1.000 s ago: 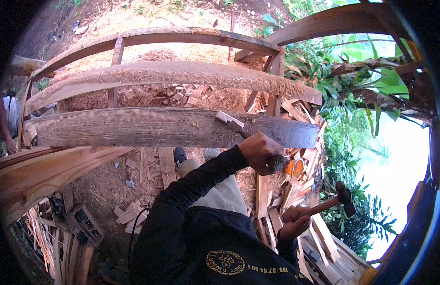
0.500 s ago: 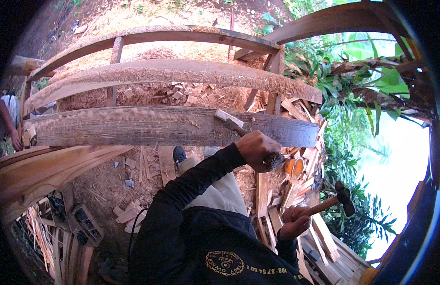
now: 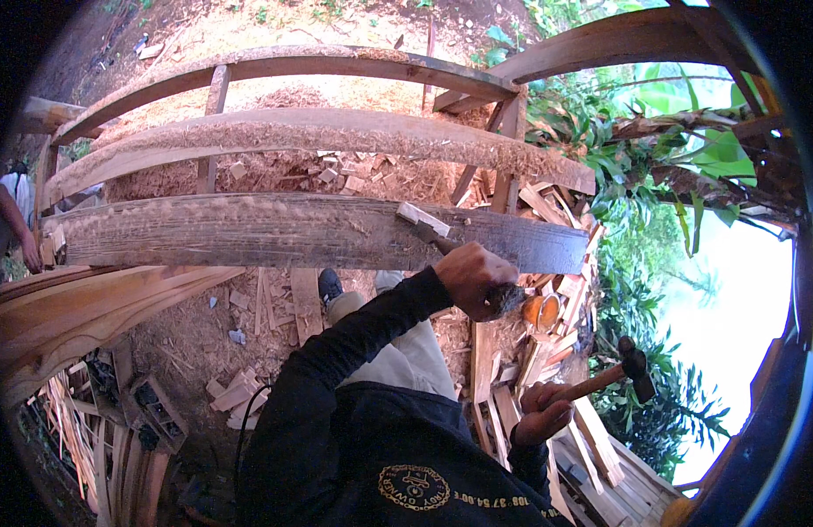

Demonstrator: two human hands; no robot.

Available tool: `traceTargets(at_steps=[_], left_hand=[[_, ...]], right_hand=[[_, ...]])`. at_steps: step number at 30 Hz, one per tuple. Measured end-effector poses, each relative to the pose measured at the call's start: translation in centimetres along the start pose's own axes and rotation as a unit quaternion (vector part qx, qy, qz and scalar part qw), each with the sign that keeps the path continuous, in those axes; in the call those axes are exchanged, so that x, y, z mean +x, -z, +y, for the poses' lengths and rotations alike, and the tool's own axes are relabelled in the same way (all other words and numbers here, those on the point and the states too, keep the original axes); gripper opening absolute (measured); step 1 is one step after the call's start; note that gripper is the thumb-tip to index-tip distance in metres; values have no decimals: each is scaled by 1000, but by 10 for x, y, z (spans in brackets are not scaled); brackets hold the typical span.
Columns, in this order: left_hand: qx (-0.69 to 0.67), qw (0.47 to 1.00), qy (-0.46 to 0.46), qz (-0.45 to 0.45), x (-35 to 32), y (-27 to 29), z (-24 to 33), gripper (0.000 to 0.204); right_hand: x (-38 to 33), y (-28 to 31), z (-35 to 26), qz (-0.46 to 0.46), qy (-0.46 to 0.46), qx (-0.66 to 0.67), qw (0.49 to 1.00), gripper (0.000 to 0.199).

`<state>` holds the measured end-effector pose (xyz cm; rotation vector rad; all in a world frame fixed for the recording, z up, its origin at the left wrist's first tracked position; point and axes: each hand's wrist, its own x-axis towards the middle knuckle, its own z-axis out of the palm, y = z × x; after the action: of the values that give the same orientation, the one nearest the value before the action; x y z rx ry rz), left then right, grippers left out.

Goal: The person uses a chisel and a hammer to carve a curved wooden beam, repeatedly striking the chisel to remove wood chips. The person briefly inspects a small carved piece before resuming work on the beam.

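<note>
While the long dark plank of your worktop point(image 3: 248, 233) runs almost straight across in front of you, a second plank point(image 3: 336, 132), coated in shavings, lies beyond it. On your left, pale boards point(image 3: 116, 303) lie near the worktop's closer edge, and a co-worker's hand point(image 3: 32, 255) hangs close to its far left end.

Out to your right, well apart from the worktop, you have the hammer point(image 3: 599, 380); your right grip point(image 3: 547, 415) is closed around its wooden handle, the dark head pointing away to the right. Your left grip point(image 3: 478, 277) is curled firmly around the chisel point(image 3: 433, 236), with the dark butt of its handle poking out on the right side of your fist. Near that butt, lower down, sits a round orange object point(image 3: 542, 311) among the wood scraps.

Smallest of all, the pale wood block point(image 3: 426, 218) lies aslant on the right half of the worktop, the chisel's blade along its near side; you cannot tell from here whether the edge bites into it.

Compared with a second ago, your hammer is in practically the same spot, while your left grip has shifted slightly leftward and the blade has slid further left along the block.
</note>
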<state>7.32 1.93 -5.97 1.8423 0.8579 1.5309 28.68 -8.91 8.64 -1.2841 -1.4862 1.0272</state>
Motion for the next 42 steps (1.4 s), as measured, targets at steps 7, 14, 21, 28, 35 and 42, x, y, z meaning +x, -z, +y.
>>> traceTargets(at_steps=[7, 14, 21, 28, 35, 42], left_hand=[[-2, 1000, 4, -2, 2, 1, 2, 25], [26, 999, 9, -18, 0, 5, 0, 22], [24, 999, 17, -36, -2, 5, -1, 23], [17, 1000, -11, -21, 3, 9, 1, 21], [1, 1000, 9, 10, 0, 6, 2, 22], [19, 1000, -10, 9, -2, 15, -3, 17]], right_hand=[[1, 1, -1, -4, -6, 6, 1000, 49], [0, 1, -2, 13, -25, -23, 999, 57], [-5, 15, 5, -32, -12, -56, 998, 53], [-28, 37, 38, -148, 96, -339, 924, 44], [-28, 28, 15, -2, 22, 121, 992, 32], [-26, 31, 38, -83, -25, -118, 989, 37]])
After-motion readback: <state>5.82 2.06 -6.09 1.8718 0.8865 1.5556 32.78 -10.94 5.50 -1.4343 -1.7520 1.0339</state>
